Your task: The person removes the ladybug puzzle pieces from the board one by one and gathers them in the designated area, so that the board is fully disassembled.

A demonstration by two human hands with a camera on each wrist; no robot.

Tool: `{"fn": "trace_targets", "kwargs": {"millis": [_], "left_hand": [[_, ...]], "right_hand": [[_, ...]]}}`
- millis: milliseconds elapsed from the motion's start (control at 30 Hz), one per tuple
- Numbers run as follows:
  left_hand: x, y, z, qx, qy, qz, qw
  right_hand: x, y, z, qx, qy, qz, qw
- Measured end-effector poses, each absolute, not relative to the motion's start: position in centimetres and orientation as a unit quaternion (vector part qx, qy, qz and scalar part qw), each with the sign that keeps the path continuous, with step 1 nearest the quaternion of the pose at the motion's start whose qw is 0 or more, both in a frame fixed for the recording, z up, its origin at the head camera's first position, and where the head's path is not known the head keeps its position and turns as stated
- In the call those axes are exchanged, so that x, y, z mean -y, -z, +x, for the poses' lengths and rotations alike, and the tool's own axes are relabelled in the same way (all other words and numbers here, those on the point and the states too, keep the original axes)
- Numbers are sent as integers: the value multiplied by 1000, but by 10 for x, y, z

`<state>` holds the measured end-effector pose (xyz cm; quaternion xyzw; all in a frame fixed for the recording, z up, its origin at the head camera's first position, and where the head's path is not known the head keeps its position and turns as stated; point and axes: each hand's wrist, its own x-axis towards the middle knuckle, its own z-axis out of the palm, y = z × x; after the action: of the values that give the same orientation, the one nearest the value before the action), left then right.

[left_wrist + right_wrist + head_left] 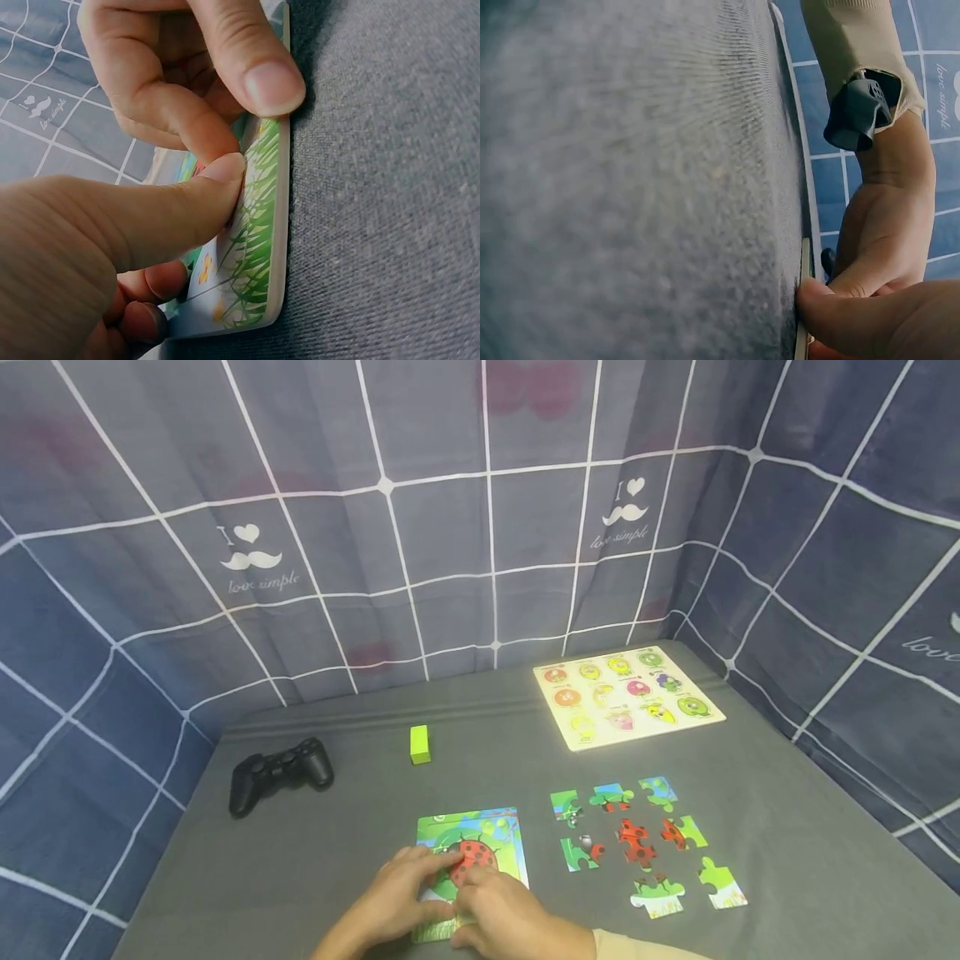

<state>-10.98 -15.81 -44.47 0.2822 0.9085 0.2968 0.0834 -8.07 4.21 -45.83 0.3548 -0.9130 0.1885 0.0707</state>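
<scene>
A square ladybug puzzle board lies flat on the grey cloth, with both hands over its lower half. My left hand spreads over the left side, index finger extended onto the red ladybug. In the left wrist view its thumb presses near the grassy border, the tip meeting the right index finger. My right hand pinches the board's near edge, its thumb against the rim and its index finger bent on top. What lies under the fingers is hidden.
Loose puzzle pieces, several in rough rows, lie right of the board. A fruit picture board sits at the back right. A yellow-green block stands behind, and a black game controller lies at the left. Grid-patterned curtains enclose the table.
</scene>
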Motion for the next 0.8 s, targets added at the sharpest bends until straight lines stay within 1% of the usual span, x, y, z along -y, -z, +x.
{"fn": "trace_targets", "kwargs": {"millis": [67,167,300,467,633,800], "left_hand": [[160,445,-110,-906,-296,292,74],[164,444,-108,-904,-293,301,77],[170,438,-104,-909,-278,295,100],[177,433,-102,-901,-283,298,136],[182,433,-104,-889,-298,315,146],[186,435,-103,-889,-304,305,155]], "right_hand": [[-41,458,-81,913,-193,353,66],[-40,457,-82,910,-197,359,59],[-38,454,-83,910,-205,359,35],[-36,452,-83,920,-214,329,3],[-34,450,-83,918,-242,312,-22],[-31,450,-84,918,-259,297,-36]]}}
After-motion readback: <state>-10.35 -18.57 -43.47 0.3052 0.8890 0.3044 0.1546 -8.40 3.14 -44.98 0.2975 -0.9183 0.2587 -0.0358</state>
